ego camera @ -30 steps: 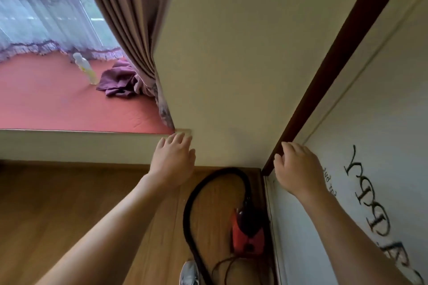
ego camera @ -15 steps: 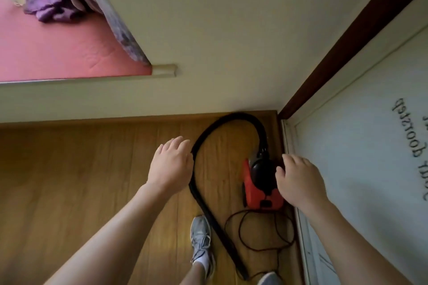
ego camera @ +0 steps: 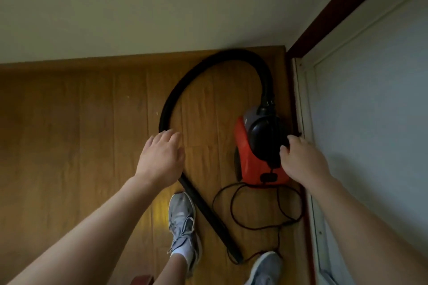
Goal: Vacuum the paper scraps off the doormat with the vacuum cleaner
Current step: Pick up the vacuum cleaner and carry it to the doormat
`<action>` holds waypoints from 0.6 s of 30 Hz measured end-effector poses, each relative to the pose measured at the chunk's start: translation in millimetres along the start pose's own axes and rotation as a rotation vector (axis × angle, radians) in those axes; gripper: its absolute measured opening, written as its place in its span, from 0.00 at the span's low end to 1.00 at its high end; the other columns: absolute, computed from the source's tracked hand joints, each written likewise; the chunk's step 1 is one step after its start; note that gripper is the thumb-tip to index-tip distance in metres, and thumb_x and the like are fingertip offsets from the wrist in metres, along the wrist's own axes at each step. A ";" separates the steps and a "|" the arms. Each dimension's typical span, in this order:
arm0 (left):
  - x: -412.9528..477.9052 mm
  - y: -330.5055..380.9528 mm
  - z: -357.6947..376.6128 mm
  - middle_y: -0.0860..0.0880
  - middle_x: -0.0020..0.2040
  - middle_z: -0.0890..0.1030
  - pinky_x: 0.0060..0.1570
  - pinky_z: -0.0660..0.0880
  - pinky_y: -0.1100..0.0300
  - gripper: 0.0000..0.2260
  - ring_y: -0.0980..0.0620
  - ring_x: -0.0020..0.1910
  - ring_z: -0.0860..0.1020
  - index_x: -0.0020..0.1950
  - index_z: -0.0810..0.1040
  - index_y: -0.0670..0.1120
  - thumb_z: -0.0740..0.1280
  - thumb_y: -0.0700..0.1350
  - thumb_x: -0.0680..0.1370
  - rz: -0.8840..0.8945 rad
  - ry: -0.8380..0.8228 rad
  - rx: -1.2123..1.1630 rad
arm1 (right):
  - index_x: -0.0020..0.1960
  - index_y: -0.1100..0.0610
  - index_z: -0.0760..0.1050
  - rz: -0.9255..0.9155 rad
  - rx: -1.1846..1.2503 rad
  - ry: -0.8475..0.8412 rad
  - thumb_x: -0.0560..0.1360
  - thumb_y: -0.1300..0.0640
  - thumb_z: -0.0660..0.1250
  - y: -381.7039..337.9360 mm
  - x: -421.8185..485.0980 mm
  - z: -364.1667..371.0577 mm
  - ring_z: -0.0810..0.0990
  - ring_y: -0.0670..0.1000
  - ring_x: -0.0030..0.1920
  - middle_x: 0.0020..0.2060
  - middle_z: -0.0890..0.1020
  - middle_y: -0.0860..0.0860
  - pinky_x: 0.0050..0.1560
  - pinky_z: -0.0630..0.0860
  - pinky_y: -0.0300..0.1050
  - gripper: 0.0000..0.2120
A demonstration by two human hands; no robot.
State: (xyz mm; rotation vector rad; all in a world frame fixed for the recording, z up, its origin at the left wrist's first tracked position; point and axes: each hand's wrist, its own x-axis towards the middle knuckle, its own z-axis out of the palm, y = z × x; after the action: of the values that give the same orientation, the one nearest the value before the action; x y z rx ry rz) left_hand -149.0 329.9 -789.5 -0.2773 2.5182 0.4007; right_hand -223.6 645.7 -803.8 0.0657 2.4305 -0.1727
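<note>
A red vacuum cleaner (ego camera: 245, 159) with a black top stands on the wooden floor (ego camera: 69, 134), close to the white door on the right. Its black hose (ego camera: 185, 85) loops up and to the left, then runs down as a straight tube (ego camera: 215, 222) between my feet. My left hand (ego camera: 159, 157) hovers over the hose bend, fingers relaxed, hiding that stretch. My right hand (ego camera: 301, 162) is at the right edge of the black top with loosely curled fingers; no grip shows. No doormat or paper scraps are in view.
The vacuum's thin cord (ego camera: 234, 210) lies in loops on the floor beside the tube. My grey shoes (ego camera: 183, 215) (ego camera: 264, 268) stand either side of the tube's end. A cream wall (ego camera: 139, 7) closes the far side; a white door (ego camera: 370, 122) with a dark frame (ego camera: 347, 2) is right.
The view has tilted down from the window ledge and curtain to the floor. Both hands have come down, the left to the hose, the right to the vacuum's top.
</note>
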 end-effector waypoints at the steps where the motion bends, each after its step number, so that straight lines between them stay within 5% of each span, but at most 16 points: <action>1: 6.8 -0.9 8.2 0.46 0.79 0.66 0.80 0.56 0.47 0.22 0.46 0.80 0.61 0.79 0.65 0.47 0.55 0.51 0.85 0.010 0.003 0.005 | 0.77 0.58 0.62 0.019 0.043 -0.004 0.84 0.48 0.53 2.4 11.8 8.9 0.73 0.58 0.69 0.72 0.71 0.57 0.65 0.72 0.53 0.24; 7: 32.7 -10.3 40.8 0.45 0.79 0.66 0.79 0.57 0.47 0.22 0.45 0.80 0.62 0.79 0.66 0.46 0.55 0.49 0.85 0.028 0.035 -0.011 | 0.74 0.59 0.68 0.134 0.352 -0.039 0.85 0.47 0.53 18.6 49.8 54.8 0.74 0.60 0.68 0.67 0.76 0.58 0.65 0.71 0.52 0.24; 12: 38.6 -19.7 51.3 0.46 0.80 0.64 0.79 0.57 0.47 0.23 0.45 0.80 0.61 0.79 0.65 0.47 0.56 0.50 0.84 0.011 0.037 -0.029 | 0.46 0.56 0.76 0.149 0.533 0.046 0.85 0.49 0.54 16.9 56.1 72.6 0.81 0.56 0.46 0.44 0.82 0.55 0.50 0.79 0.52 0.17; 18: 45.4 -31.9 64.3 0.46 0.79 0.66 0.78 0.60 0.47 0.24 0.45 0.79 0.62 0.80 0.63 0.46 0.57 0.52 0.84 -0.025 0.014 -0.097 | 0.50 0.54 0.76 0.224 0.809 0.148 0.85 0.53 0.55 4.8 50.6 89.1 0.82 0.50 0.42 0.40 0.83 0.51 0.53 0.80 0.55 0.13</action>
State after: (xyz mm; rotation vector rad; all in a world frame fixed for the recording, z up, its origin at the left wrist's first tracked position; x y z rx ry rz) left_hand -144.7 317.0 -873.4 -0.3502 2.5102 0.5135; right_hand -204.4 637.9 -904.3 0.7232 2.3161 -1.0611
